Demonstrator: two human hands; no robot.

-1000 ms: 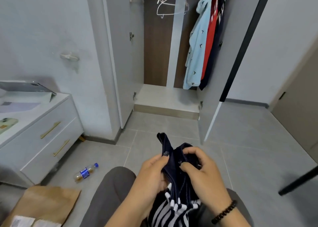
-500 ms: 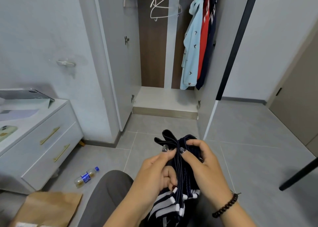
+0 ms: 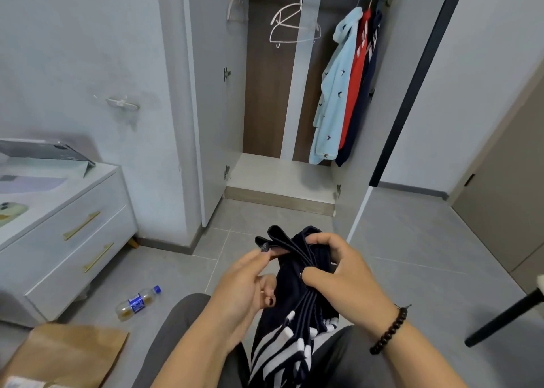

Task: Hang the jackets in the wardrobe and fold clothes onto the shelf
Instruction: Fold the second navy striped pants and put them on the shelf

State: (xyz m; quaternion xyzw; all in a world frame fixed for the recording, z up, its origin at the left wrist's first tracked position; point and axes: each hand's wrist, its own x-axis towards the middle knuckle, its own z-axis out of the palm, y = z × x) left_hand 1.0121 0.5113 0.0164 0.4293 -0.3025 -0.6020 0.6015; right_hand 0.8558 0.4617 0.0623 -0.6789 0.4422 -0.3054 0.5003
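My left hand (image 3: 241,284) and right hand (image 3: 338,273), both pinching the navy striped garment (image 3: 294,305), bottom centre, below the open wardrobe (image 3: 282,175).

Soft, even, cool indoor light; faint shadows, slight overall softness, wide-angle bending at the edges.

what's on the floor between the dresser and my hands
A plastic bottle lies on its side on the floor tiles, seen in the head view.
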